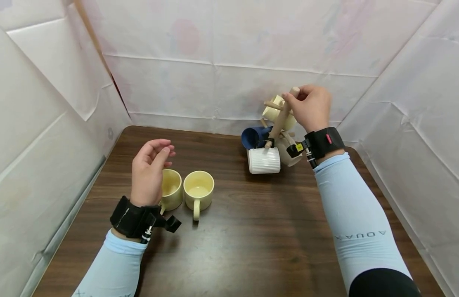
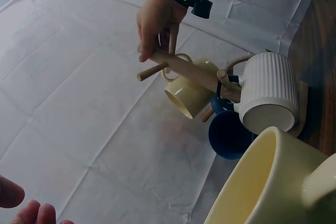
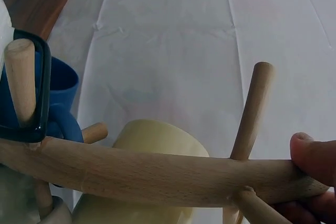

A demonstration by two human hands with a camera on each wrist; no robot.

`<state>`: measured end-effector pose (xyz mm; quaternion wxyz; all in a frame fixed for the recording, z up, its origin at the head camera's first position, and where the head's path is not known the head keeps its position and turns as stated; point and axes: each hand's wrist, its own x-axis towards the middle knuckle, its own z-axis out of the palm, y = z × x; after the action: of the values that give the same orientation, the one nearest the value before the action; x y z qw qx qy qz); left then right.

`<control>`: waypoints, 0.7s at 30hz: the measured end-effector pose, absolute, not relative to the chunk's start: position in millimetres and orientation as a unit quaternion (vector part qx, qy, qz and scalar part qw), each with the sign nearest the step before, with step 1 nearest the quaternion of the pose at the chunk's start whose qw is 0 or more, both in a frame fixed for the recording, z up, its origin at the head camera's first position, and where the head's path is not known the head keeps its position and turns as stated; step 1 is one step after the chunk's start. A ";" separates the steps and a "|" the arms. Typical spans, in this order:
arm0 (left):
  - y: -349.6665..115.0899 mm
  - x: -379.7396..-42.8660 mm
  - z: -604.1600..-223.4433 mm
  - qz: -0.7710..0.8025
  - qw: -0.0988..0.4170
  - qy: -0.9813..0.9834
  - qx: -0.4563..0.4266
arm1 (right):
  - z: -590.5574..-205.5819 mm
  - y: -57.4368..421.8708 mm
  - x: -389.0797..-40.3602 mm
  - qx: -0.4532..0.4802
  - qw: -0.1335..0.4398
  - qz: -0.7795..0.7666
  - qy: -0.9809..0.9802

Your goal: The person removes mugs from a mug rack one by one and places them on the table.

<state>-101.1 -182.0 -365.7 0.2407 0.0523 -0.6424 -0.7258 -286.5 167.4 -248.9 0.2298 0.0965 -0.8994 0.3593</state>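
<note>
My right hand (image 1: pixel 313 108) holds the top of a wooden mug tree (image 1: pixel 282 117), thumb and fingers about its post. Hanging on its pegs are a pale yellow mug (image 2: pixel 190 94), a blue mug (image 1: pixel 251 138) and a ribbed white mug (image 1: pixel 264 161) beside a dark handle loop. A greyish mug (image 1: pixel 284 149) sits low on the right, partly behind the wrist camera. My left hand (image 1: pixel 147 175), fingers loosely bent and holding nothing, hovers by two yellow mugs on the table. It partly covers the left yellow mug (image 1: pixel 171 190); the right yellow mug (image 1: pixel 198 185) stands upright, handle towards me.
The dark wooden table (image 1: pixel 233 243) is bounded by a pale sheet-covered back wall (image 1: pixel 214 90) and similar side walls. The mug tree stands near the table's back edge, right of centre. A bare upper peg (image 3: pixel 253 111) sticks out from its post.
</note>
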 end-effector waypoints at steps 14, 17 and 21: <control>-169.9 -115.9 -362.2 -0.732 0.226 -0.642 0.032 | -242.4 189.9 -282.5 0.137 0.197 0.367 -0.899; -168.1 -117.5 -362.2 -0.732 0.219 -0.645 0.031 | -240.8 192.9 -284.0 0.136 0.187 0.375 -0.898; -167.4 -117.6 -362.1 -0.726 0.212 -0.653 0.030 | -238.7 195.1 -284.1 0.140 0.173 0.377 -0.899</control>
<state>-117.6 -167.4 -362.1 0.2121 0.0297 -0.6530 -0.7264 -284.1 195.1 -238.7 0.1732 0.1396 -0.8990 0.3772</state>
